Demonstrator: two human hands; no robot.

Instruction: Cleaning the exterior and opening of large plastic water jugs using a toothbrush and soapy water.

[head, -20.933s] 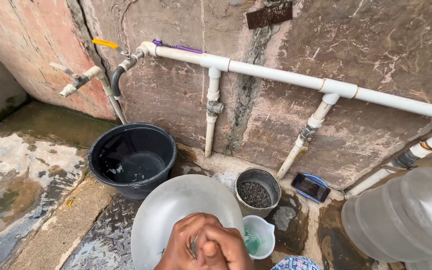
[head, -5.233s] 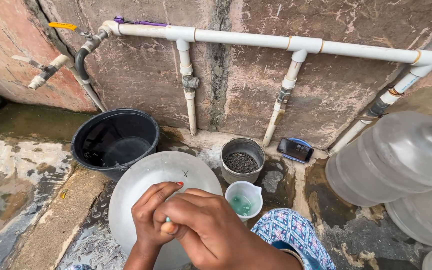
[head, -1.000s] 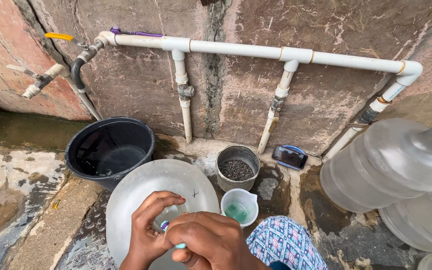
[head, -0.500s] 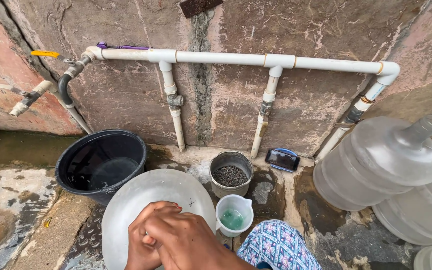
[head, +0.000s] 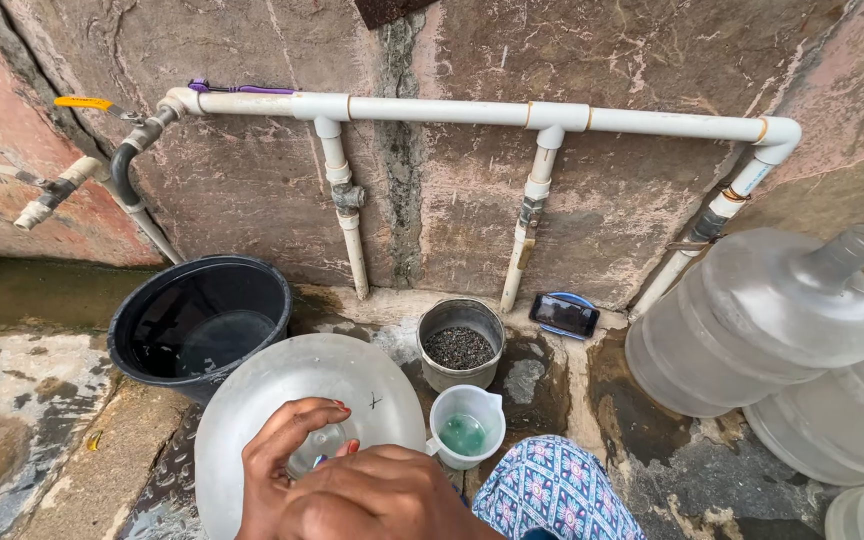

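The large clear water bottle [head: 292, 420] lies on its side on the wet floor [head: 52, 470], its long axis running from the person toward the wall [head: 432, 220], base outward, neck under the hands. The left hand [head: 287, 455] curls around the neck, fingers bent over the mouth. The right hand [head: 392, 500] lies on top, closed toward the same spot; what it grips, if anything, I cannot tell. Both hands touch the bottle at its near end, the left a little farther along it. Just right stands a small white jug [head: 465, 425] with green liquid, beyond it a grey pot [head: 460, 342] of dark grit, and left of that a black bucket [head: 202, 320] holding water.
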